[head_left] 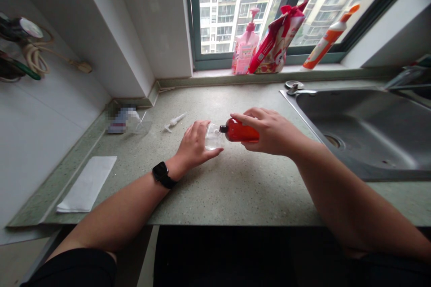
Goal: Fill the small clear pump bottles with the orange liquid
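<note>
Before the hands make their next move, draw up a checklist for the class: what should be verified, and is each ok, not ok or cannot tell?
1. Right hand has a grip on the red bottle: ok.
2. Bottle's threaded neck bare of any cap and turned toward the clear container: ok.
3. Left hand has a grip on the clear container: ok.
4. Liquid passing between the two: cannot tell.
5. Pump top out of both hands, lying on the countertop: ok.
6. White sheet under the container for drips: not ok; it lies off to the left.
</note>
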A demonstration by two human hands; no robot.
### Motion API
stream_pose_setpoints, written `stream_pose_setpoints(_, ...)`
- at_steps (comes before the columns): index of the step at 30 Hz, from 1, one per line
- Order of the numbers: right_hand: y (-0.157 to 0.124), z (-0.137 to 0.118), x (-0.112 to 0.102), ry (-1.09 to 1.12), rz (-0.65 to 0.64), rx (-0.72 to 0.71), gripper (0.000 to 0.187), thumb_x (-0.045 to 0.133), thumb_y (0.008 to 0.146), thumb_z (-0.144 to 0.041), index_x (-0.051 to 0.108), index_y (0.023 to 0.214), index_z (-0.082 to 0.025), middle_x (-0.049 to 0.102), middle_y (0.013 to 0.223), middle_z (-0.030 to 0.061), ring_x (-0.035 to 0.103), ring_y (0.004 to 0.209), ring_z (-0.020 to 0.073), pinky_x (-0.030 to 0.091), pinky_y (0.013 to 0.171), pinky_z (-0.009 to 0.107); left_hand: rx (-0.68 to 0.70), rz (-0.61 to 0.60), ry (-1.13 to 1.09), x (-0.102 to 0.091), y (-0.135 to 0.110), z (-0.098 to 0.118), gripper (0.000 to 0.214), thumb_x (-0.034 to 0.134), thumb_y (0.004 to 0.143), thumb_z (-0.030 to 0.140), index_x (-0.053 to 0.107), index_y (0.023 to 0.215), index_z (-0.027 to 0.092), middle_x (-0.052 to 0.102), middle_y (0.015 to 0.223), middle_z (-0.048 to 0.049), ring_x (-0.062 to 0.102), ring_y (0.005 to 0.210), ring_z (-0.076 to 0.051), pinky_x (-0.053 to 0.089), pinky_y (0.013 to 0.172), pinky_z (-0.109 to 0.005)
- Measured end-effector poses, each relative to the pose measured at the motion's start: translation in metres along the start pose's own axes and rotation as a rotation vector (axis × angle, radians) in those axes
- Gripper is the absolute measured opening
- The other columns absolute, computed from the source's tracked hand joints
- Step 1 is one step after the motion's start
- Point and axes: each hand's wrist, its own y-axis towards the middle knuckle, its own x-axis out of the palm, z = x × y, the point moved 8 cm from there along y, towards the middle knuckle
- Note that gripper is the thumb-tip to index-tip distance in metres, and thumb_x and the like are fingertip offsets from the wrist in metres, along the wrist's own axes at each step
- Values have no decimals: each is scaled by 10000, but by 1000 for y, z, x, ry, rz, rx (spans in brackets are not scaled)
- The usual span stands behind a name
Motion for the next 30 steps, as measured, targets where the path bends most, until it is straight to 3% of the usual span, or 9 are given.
stream_pose_setpoints(30,0,0,1,-15,3,3,757,737,852,-329,582,1591,-278,726,1364,149,701,1120,345,553,981,510,-3,-3,5,2,1,-1,879,787,937,663,405,1576,195,589,1474,-211,635,1317,-383,565,1114,-600)
